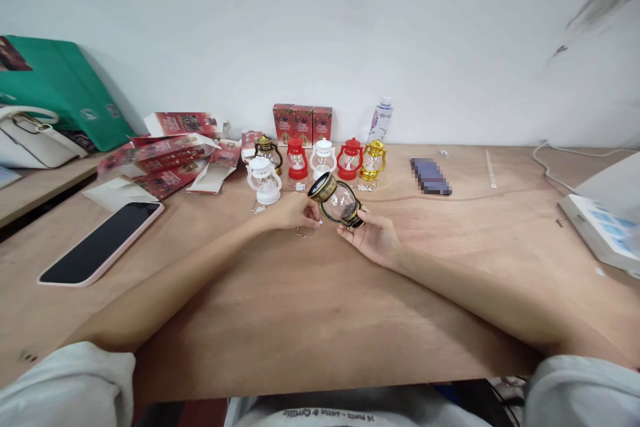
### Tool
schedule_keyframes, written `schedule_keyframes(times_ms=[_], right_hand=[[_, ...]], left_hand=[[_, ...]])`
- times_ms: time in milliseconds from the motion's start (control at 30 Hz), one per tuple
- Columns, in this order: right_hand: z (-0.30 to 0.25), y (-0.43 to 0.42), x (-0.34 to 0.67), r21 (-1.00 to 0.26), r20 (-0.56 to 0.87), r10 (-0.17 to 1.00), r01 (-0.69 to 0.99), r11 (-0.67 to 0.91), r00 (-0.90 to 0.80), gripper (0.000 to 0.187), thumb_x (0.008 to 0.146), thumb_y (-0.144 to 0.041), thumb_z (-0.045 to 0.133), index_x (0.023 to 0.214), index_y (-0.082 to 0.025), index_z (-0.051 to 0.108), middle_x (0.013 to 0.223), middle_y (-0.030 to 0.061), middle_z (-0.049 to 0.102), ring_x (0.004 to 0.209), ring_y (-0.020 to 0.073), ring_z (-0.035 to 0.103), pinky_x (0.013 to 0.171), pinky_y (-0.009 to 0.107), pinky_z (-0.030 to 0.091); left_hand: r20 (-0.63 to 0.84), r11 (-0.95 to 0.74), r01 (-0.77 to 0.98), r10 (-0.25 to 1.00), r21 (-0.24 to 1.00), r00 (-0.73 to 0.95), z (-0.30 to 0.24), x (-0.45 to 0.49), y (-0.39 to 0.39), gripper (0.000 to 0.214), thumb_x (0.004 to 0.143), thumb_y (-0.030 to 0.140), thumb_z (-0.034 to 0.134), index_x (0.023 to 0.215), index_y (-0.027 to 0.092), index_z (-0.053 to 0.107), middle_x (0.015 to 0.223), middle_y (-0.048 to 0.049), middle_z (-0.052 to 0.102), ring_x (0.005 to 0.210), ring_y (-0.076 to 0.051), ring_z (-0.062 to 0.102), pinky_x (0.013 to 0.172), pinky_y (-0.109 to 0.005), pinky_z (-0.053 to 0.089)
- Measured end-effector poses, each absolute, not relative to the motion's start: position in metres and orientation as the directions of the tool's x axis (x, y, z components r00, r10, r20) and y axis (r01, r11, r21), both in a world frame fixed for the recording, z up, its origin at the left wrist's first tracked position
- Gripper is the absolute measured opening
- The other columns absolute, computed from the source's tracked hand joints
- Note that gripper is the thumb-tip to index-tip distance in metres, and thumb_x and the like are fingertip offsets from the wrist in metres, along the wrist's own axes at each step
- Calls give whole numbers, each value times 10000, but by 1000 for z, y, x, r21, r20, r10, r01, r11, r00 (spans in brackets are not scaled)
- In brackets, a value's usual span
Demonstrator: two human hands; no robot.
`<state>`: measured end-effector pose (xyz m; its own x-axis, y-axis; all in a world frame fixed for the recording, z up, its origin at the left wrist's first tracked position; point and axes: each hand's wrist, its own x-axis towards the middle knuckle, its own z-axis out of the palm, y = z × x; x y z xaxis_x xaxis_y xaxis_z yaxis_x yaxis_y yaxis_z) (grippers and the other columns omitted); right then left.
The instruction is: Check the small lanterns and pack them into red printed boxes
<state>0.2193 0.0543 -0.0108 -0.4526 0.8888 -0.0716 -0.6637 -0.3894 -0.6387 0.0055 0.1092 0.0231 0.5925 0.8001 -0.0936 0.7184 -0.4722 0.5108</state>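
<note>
Centre of frame, above the tabletop [320, 333]: right hand [379, 240] grips the black-and-gold lantern [340, 204], tilted, dark ring end toward upper left. Left hand [294, 212] curled just beside it, thin wire [306, 236] at its fingertips (can't tell if pinched). Step looks like handling wire and lantern together; next move calls for a steady right grip, fine left-finger control.

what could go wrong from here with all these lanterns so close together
The held lantern is tilted in the right hand, so it might slip and get damaged. The front white lantern stands close to the left hand, and a careless sideways move could knock it over. The thin wire at the left fingertips could perhaps bend or get knocked aside.
</note>
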Motion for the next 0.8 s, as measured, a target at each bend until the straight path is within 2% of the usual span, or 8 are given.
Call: schedule_keyframes(times_ms=[100,300,467,700,800], right_hand=[[-10,53,220,-679,-31,864,-624,-387,-502,280,638,-121,688,900,-204,637,867,-15,738,777,143,675,797,299,565],[-9,53,218,-751,-2,851,-561,-349,-526,406,536,-13,676,896,-199,667,885,-21,736,845,143,659,851,294,524],[-10,52,215,-799,27,875,-537,-272,-484,457,466,32,689,863,-193,692,856,-25,727,798,135,625,800,278,511],[-12,54,215,-805,30,873,-530,-268,-487,458,473,34,689,864,-205,696,865,-29,702,845,144,599,806,294,494],[-12,53,215,-809,31,875,-526,-262,-483,456,465,30,690,855,-205,695,847,-30,697,823,142,593,778,285,496]], left_hand=[[-85,-480,731,806,485,586,24,7,107,214,728,317,702,829,129,680,740,-29,708,638,-142,638,556,-197,418],[-84,-525,745,792,411,604,30,13,100,98,759,234,660,793,146,685,775,-26,708,693,-143,647,601,-200,422],[-88,-539,786,805,304,586,26,16,96,98,805,215,589,815,158,668,803,-40,708,735,-177,647,613,-236,423],[-61,-595,790,792,150,608,24,20,86,160,842,181,517,910,89,630,998,-174,663,911,-278,640,762,-340,482],[-18,-627,769,773,124,634,20,23,82,193,830,157,512,989,89,597,1058,-181,646,984,-283,624,831,-358,483]])
